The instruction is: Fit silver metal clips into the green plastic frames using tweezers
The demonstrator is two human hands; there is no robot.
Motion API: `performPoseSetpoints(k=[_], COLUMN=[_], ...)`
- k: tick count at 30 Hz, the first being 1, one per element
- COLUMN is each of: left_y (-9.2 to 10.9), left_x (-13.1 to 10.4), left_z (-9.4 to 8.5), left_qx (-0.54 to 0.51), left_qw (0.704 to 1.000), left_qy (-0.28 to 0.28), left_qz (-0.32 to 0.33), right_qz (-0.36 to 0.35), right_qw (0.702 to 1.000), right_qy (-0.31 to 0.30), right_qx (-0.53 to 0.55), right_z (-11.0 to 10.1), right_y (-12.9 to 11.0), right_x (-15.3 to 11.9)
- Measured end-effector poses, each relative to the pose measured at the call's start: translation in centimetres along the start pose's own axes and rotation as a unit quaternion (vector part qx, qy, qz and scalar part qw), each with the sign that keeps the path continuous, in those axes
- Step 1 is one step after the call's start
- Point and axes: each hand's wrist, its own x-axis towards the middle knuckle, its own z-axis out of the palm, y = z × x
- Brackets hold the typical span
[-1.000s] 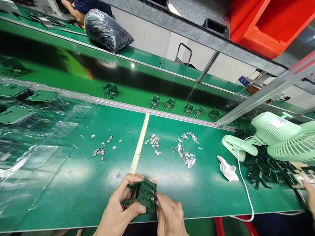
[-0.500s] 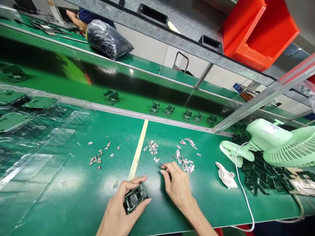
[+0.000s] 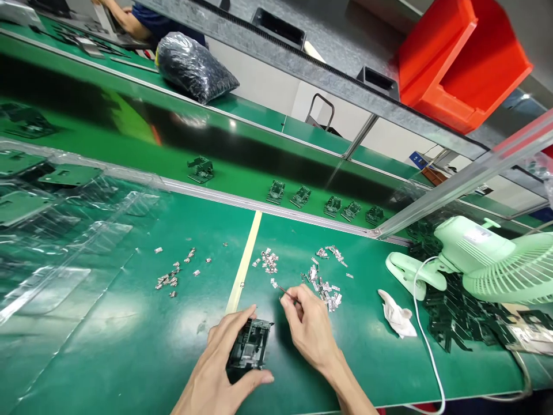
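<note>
My left hand (image 3: 224,360) is closed around a small dark boxy frame assembly (image 3: 252,344), fingers on its far left side and thumb along its near edge. The frame is held above the green bench. In my right hand (image 3: 311,323) the fingertips pinch a thin dark pointed tool (image 3: 283,290). Its tip reaches to a couple of small silvery metal pieces (image 3: 273,283), and I cannot tell whether it touches them. Beyond lies a cluster of similar metal pieces (image 3: 270,262). Longer silvery strips (image 3: 330,300) are heaped to the right of that cluster.
Yellow tape (image 3: 245,265) crosses the bench, with more metal bits (image 3: 167,280) left of it. Several dark frames (image 3: 301,196) stand on the rear ledge. A pale green fan (image 3: 475,253), a crumpled tissue (image 3: 397,314) and dark parts (image 3: 458,317) lie right; plastic-wrapped trays (image 3: 26,207) left.
My left hand has turned the frame so its open face shows more, and shifted slightly right. The tool in my right hand now points at the small metal pieces.
</note>
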Motion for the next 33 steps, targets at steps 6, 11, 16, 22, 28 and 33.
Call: performPoseSetpoints(k=[6,11,16,22,28,33], left_y=[1.6,1.8,2.1,2.8,2.6,1.8], left_x=[0.1,0.2,0.1,0.0,-0.1,1.0], left_z=[0.4,0.1,0.0,-0.1,0.9,-2.0], left_qx=[0.029,0.071,0.077,0.061,-0.007,0.032], left_qw=[0.998,0.99,0.988,0.988,0.994,0.989], left_qy=[-0.011,-0.05,-0.055,-0.079,-0.106,-0.134], left_qz=[0.059,0.11,0.118,0.119,0.019,0.046], right_qz=[0.014,0.018,0.015,-0.014,-0.101,-0.133], right_qw=[0.975,0.982,0.983,0.995,0.993,0.987], right_qy=[-0.056,-0.049,-0.046,-0.041,0.024,0.042], right_qx=[0.215,0.183,0.175,0.089,-0.058,-0.077], right_z=[-2.1,-1.6,-1.6,-1.3,-0.8,-1.7], right_y=[-2.6,-2.2,-2.2,-2.0,-1.6,-0.9], right_x=[-4.0,-4.4,-4.6,-4.8,-4.9,-4.2])
